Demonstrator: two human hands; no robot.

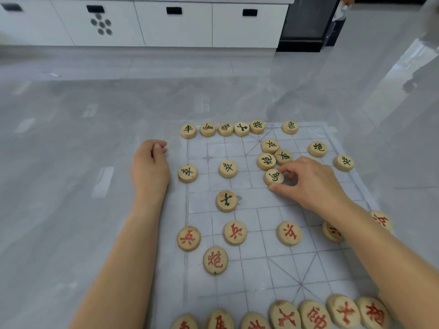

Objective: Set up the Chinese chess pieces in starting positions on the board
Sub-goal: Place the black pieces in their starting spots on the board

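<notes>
Now, board [261, 255]: thin see-through sheet with a printed grid, flat on the grey floor [71, 138]; near edge cut off by the bottom of the view.
Right hand [308, 184]: over the far half of the board, thumb and fingertips clamped on the held piece [273, 176].
Held piece: pale wooden disc with dark lettering, face up, low on the sheet; cannot tell whether it touches the sheet.
Left hand [149, 167]: resting at the left border of the sheet, knuckles up, fingers curled in together; nothing seen in it, palm side hidden.
Far row [225, 129]: five dark-lettered discs side by side along the far edge; a sixth disc [290, 127] sits apart to the right.
Cluster [266, 161]: three dark-lettered discs bunched together, just beyond the right hand's fingers.
Loose dark discs [226, 201]: five more scattered on the far half, well apart from each other.
Red soldiers [235, 232]: three in plain view across the near half; two more at the right, both partly covered by the right forearm, lettering only half visible.
Red cannon [215, 260]: alone, near the left side, between the soldiers and the near row.
Near row [313, 314]: red-lettered discs along the bottom; the left ones show only their tops, the rightmost is partly behind the forearm.
Background: white cabinets [175, 22] and a dark unit [306, 22], both soft and hard to make out.
</notes>
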